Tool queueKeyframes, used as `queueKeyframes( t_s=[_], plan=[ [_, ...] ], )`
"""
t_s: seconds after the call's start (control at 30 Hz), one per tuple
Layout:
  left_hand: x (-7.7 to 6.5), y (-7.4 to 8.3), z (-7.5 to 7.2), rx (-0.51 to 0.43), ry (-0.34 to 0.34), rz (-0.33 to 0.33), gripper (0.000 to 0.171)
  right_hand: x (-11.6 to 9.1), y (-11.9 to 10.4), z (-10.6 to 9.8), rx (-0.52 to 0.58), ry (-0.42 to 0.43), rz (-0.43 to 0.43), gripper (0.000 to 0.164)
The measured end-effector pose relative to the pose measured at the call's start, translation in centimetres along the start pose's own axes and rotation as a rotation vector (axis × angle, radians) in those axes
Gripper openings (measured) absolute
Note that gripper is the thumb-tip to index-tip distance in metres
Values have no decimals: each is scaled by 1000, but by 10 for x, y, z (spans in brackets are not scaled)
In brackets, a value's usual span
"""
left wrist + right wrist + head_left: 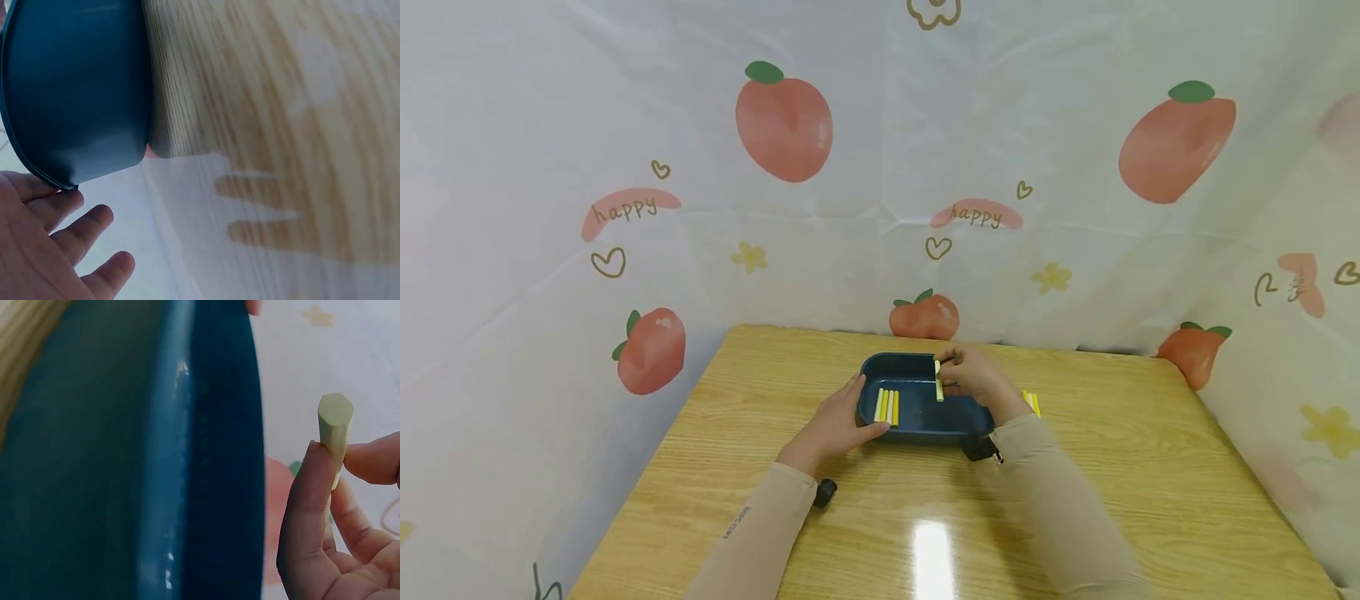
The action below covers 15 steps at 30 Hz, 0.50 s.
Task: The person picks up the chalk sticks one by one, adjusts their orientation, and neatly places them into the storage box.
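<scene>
A dark blue tray (928,419) sits on the table with a row of several yellow and whitish chalk sticks (887,408) side by side at its left end. My left hand (838,423) rests at that end, fingers spread on the left rim and thumb along the front rim. In the left wrist view, fingertips (62,200) touch the rim edge while others stand apart. Above the tray's middle, my right hand (973,375) pinches a pale yellow chalk stick (335,419) between thumb and fingers. The stick hangs nearly upright in the head view.
More yellow chalk sticks (1032,403) lie on the table right of the tray, partly hidden by the right hand. The wooden table (745,417) meets a white fruit-printed cloth (820,283) at the back. Dark wrist straps (825,493) show at both sleeves.
</scene>
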State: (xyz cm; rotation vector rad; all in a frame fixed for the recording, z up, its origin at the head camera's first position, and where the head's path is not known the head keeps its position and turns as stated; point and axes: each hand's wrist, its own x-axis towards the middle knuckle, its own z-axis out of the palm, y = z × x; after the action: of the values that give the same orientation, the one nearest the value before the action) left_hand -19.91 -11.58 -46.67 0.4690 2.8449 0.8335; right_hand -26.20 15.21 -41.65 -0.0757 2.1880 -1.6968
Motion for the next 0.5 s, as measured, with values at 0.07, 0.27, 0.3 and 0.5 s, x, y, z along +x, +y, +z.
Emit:
queueKeyframes(
  t_s=[0.07,0.27,0.3,0.5],
  plan=[
    [1,-1,0,-7,2,-2,104,4,3,5,6,-5,5,43],
    [2,-1,1,-15,4,-1,105,12,13,15,-8,5,19,44],
    [2,-1,1,-14,4,-2,105,13,15,17,-14,7,20,44],
    [1,-2,1,-21,4,-4,103,20,23,27,-30,39,41,40]
  ],
)
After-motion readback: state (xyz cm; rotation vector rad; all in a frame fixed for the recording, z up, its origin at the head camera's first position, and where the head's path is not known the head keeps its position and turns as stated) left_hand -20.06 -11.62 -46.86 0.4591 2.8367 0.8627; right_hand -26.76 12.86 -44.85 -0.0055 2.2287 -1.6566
